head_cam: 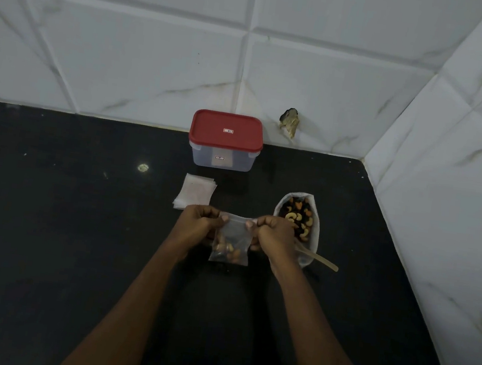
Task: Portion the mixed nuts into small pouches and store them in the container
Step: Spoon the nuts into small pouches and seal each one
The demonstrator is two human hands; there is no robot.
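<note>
Black polished countertop (73,237) is bordered by white marble-veined wall tiles (129,45). Against the wall, a clear rectangular container (223,157) is closed with a red lid (226,130). Empty flat pouches (195,192) are stacked nearby. Mixed nuts (298,217) and a wooden spoon (320,258) are seen in a white bag (315,222). A clear pouch (232,242), partly filled with nuts, is pinched at its top corners by the left hand (197,227) and right hand (273,240), fingers curled closed.
</note>
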